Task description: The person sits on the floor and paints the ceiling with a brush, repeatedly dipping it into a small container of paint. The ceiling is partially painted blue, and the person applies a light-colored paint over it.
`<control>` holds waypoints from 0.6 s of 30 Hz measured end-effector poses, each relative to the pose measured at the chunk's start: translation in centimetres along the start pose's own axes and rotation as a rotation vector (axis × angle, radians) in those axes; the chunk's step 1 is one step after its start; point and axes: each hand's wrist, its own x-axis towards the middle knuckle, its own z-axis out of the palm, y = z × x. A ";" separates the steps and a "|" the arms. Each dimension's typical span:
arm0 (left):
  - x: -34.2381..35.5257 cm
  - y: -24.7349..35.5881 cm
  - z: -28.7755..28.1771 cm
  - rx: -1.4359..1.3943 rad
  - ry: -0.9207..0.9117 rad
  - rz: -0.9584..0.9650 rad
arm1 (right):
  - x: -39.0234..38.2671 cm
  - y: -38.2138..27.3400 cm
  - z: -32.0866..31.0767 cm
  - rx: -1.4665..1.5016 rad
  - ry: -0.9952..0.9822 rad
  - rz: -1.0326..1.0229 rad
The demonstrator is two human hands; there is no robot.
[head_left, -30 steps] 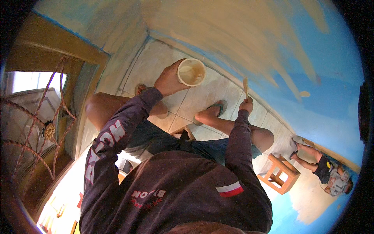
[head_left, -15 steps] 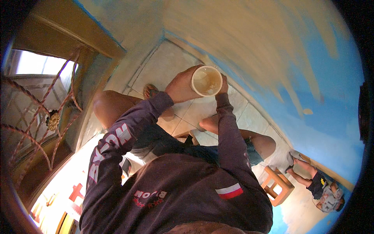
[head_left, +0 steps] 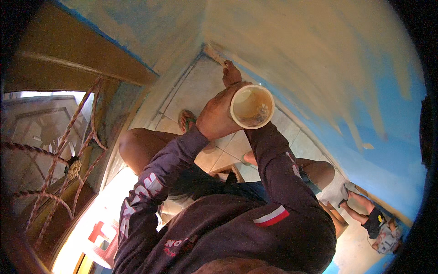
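Note:
Cupped in my left hand (head_left: 218,112) is a white plastic cup (head_left: 252,107), its inside coated with cream paint and some pale liquid in it. Beyond the cup my right hand (head_left: 231,74) grips a slim brush (head_left: 221,59), its tip at the painted wall's bottom edge by the corner, above the tiled floor (head_left: 194,77). The brush tip is too small to make out clearly. My right wrist is partly hidden behind my left hand and the cup.
A painted blue and beige wall (head_left: 346,77) runs along the right. At left is a brown door frame with a twisted metal grille (head_left: 59,155). My sandalled foot (head_left: 187,119) is on the tiles. Another person (head_left: 385,233) is low by the right wall, near a wooden stool (head_left: 338,218).
My right hand has moved forward and left, carrying the brush to the corner behind the cup. My left hand and cup have shifted right and a little down in the view.

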 end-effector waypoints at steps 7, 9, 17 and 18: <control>0.8 -0.2 -0.3 0.012 0.023 -0.055 | 2.1 0.4 1.7 -0.033 0.049 -0.009; 0.8 -0.2 -0.4 0.019 0.034 -0.045 | 2.0 -0.2 1.4 -0.046 0.034 0.013; 1.0 -0.2 -0.4 -0.009 0.088 -0.054 | -2.0 1.3 -0.9 -0.097 0.023 0.170; 1.0 -0.1 -0.2 -0.016 0.080 -0.049 | -3.5 2.6 -1.4 -0.066 0.034 0.166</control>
